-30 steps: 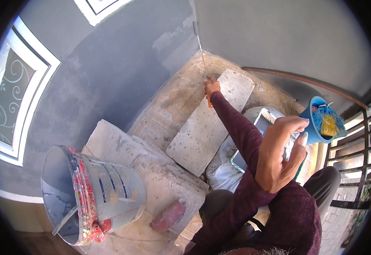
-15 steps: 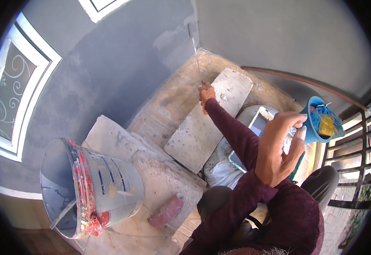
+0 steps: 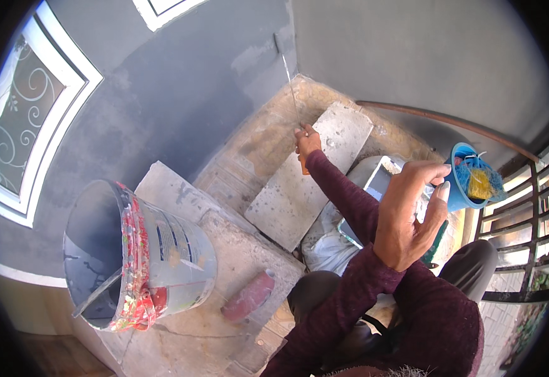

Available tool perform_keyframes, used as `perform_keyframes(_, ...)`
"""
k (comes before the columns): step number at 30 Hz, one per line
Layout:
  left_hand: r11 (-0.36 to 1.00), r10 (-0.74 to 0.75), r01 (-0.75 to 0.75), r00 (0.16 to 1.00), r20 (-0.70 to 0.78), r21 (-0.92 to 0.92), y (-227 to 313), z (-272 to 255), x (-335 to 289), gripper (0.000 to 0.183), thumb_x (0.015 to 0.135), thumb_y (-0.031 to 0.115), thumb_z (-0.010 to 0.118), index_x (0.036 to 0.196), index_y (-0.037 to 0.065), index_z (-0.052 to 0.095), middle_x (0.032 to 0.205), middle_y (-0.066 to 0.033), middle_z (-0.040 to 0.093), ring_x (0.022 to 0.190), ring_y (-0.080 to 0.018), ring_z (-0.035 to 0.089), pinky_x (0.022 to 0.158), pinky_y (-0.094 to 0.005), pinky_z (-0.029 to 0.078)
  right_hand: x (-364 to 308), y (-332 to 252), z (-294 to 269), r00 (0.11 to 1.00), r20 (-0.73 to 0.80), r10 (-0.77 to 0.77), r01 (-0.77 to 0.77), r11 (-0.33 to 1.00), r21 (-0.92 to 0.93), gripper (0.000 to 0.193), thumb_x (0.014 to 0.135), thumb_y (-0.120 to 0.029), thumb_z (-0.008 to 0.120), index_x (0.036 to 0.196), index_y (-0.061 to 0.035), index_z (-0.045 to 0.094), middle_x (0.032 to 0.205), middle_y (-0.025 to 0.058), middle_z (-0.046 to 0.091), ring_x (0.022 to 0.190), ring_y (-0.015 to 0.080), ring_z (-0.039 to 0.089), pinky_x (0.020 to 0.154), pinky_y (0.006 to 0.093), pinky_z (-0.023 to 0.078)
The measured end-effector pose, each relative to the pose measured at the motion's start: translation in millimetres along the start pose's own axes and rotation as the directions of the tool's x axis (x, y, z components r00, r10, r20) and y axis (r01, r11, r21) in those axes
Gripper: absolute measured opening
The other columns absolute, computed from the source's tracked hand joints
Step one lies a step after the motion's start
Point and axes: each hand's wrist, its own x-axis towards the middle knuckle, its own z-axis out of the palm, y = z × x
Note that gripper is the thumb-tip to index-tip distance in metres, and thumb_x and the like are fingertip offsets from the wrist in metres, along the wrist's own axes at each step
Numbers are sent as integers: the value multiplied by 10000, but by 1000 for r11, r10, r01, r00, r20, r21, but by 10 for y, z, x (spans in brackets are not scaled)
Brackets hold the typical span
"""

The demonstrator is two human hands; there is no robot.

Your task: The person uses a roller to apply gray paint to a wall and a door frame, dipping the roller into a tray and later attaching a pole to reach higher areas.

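My right arm reaches out to the corner, and the right hand point(image 3: 307, 139) is closed round the handle of a paint roller point(image 3: 289, 76). The roller's narrow dark head rests on the grey wall point(image 3: 186, 81), close to a paler patch beside the corner. Crossing over that arm, my left hand point(image 3: 406, 217) is raised close to the camera with its back showing. Its fingers are bent, the thumb and a fingertip lie near each other but apart, and nothing shows in it. Partly behind this hand is a white-rimmed paint tray point(image 3: 352, 234).
At left a paint-smeared bucket point(image 3: 183, 264) holds a stick; a reddish roll-shaped piece point(image 3: 248, 295) lies beside it. A speckled stone slab point(image 3: 281, 204) lies under my right arm. A blue pail point(image 3: 460, 200) with yellow and blue netting stands by the metal railing point(image 3: 529, 226).
The roller head has shifted slightly left on the wall, with my right hand nearly in place. My left hand stays raised. The view has tilted a little, so the bucket sits higher.
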Motion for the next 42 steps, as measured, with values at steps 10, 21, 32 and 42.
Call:
perform_keyframes(10,999,-50,50,999,-5,18,-67,-70,16,280,825,2,543,1101,-42,567,1017,-136,594,941,-205,581,862,-313,448,505,-86,-4,1000,-9,-4,4,1000,-6,469,903,-202,553,1351,-96,462,630,36,490,474,146,465,405,316,384)
perform_keyframes(21,998,-61,62,998,-8,26,-176,-47,61,294,823,-14,542,1115,-38,565,1007,-135,593,948,-201,576,863,-309,444,1134,-164,-263,999,-51,-3,1,999,-40,412,890,-201,565,1298,-158,525,625,36,501,470,148,472,397,321,378)
perform_keyframes(32,998,-55,55,998,-2,25,-182,41,47,268,829,-15,547,1095,-39,568,1000,-137,594,929,-211,590,849,-311,456,335,-38,-37,998,-16,-67,66,997,-47,447,876,-169,581,1303,-61,503,711,69,550,475,154,513,380,313,408)
perform_keyframes(42,999,-9,8,1000,13,35,-36,78,14,263,840,-13,552,1101,-38,570,1026,-134,590,926,-195,592,848,-301,461,-409,-356,-119,996,83,35,-31,998,-55,491,902,-210,540,1365,-89,430,649,37,494,469,134,472,385,309,394)
